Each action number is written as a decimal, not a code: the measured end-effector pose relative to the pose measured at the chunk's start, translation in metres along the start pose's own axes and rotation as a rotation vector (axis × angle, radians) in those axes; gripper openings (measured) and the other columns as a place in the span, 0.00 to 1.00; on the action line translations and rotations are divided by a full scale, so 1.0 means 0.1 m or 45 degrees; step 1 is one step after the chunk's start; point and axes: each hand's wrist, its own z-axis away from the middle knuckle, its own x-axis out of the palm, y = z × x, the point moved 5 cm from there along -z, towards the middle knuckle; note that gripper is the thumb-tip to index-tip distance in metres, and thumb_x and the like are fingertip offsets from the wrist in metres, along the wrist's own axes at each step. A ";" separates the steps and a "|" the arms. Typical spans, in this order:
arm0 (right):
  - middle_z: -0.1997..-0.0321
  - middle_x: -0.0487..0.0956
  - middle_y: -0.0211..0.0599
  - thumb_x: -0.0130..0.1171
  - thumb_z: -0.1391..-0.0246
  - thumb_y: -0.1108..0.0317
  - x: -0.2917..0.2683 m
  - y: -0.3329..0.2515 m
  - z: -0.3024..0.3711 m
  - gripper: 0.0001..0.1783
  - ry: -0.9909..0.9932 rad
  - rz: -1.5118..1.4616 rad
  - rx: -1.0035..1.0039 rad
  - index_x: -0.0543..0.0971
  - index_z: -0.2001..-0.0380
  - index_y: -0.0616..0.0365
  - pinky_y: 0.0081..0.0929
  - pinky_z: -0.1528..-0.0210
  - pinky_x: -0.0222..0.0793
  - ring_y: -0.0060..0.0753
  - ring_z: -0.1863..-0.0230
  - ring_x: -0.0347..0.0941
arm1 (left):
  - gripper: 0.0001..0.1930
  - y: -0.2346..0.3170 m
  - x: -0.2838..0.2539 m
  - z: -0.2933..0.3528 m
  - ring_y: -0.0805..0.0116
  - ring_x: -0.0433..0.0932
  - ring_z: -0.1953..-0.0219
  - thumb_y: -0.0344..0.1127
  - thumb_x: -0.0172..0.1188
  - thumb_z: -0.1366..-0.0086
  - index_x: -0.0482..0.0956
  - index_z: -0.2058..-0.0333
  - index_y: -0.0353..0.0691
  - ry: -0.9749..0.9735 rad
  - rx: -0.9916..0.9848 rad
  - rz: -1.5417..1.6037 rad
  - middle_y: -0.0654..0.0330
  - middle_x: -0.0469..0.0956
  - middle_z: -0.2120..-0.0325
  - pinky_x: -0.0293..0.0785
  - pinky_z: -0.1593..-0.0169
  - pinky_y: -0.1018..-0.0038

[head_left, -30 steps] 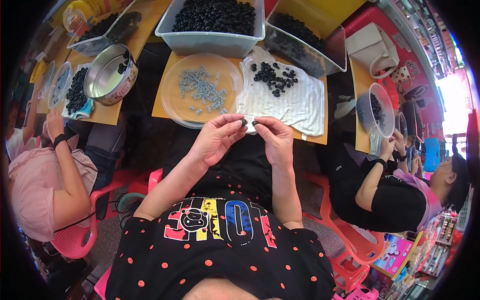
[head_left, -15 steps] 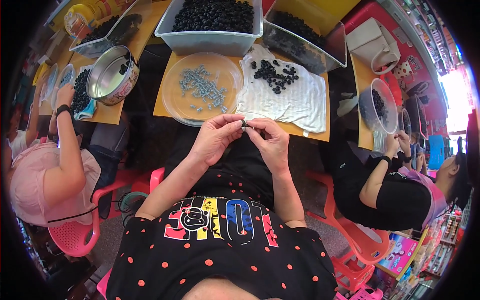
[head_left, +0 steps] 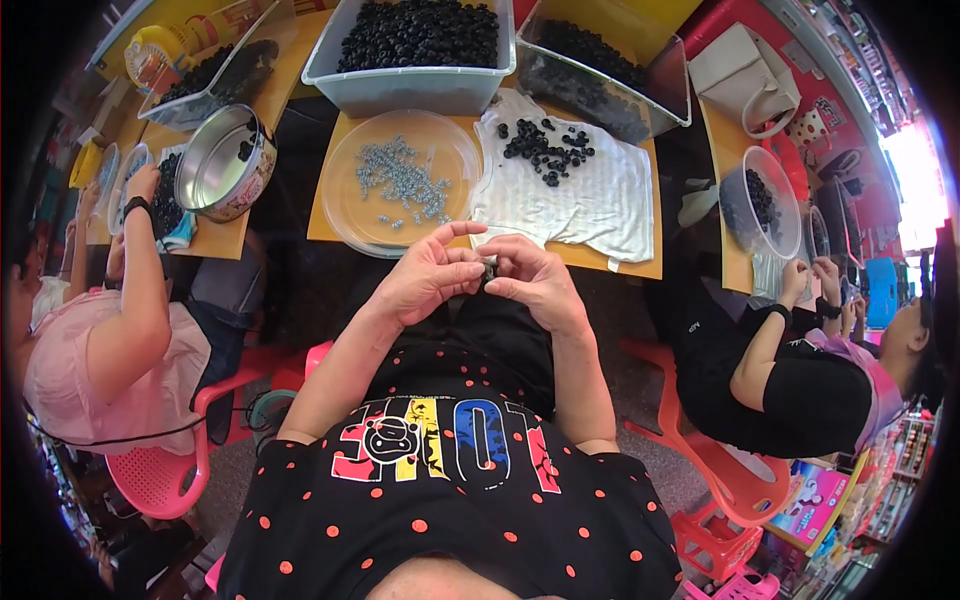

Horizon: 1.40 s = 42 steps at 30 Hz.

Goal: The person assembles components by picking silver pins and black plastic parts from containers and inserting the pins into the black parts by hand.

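Note:
Between the fingertips of my two hands, over my lap just off the table's near edge, is a small black round part [head_left: 489, 274], mostly covered by fingers. My left hand [head_left: 428, 276] pinches it from one side, its index finger raised away. My right hand [head_left: 535, 286] closes on it with thumb and fingers from the other. Beyond them a shallow clear round tray [head_left: 345, 218] holds many small grey-blue metal pieces [head_left: 393, 170]. To its right, loose black round parts [head_left: 548, 150] lie on a white cloth [head_left: 575, 218].
At the back stands a grey plastic bin [head_left: 405, 95] heaped with black parts, beside a clear bin [head_left: 655, 105] of the same. A round tin [head_left: 205, 165] sits on the left table. People work on both sides, near a pink chair [head_left: 160, 480] and a red chair [head_left: 715, 465].
Both hands have come slightly down toward my lap with the small black part. My left index finger has lifted, and the right fingers have curled further over.

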 end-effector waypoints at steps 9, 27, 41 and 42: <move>0.54 0.75 0.41 0.60 0.53 0.81 0.15 0.11 -0.01 0.13 -0.063 -0.247 -0.043 0.79 0.60 0.64 0.25 0.53 0.72 0.30 0.55 0.74 | 0.28 -0.02 -0.02 0.04 0.73 0.77 0.68 0.24 0.60 0.41 0.60 0.43 0.36 -0.043 0.050 0.052 0.58 0.78 0.65 0.75 0.63 0.80; 0.68 0.80 0.39 0.63 0.56 0.62 -1.34 0.00 -0.61 0.10 0.797 1.433 -0.154 0.82 0.72 0.57 0.36 0.57 0.67 0.44 0.61 0.73 | 0.14 2.08 -0.35 -0.99 0.73 0.78 0.61 0.30 0.61 0.43 0.79 0.57 0.34 0.495 0.864 -1.218 0.57 0.80 0.63 0.72 0.55 0.78; 0.70 0.79 0.31 0.65 0.60 0.60 -1.31 0.15 -0.82 0.10 0.810 1.698 -0.059 0.82 0.74 0.51 0.37 0.57 0.66 0.39 0.61 0.72 | 0.10 0.85 -0.23 -0.63 0.82 0.74 0.65 0.27 0.59 0.42 0.80 0.60 0.36 0.405 0.799 -1.064 0.58 0.77 0.55 0.70 0.60 0.82; 0.70 0.79 0.31 0.65 0.60 0.60 -1.33 0.17 -0.83 0.10 0.810 1.701 -0.057 0.82 0.74 0.51 0.37 0.57 0.66 0.39 0.61 0.72 | 0.09 0.74 -0.24 -0.59 0.81 0.73 0.62 0.26 0.58 0.40 0.80 0.60 0.34 0.406 0.743 -1.001 0.59 0.77 0.57 0.70 0.58 0.83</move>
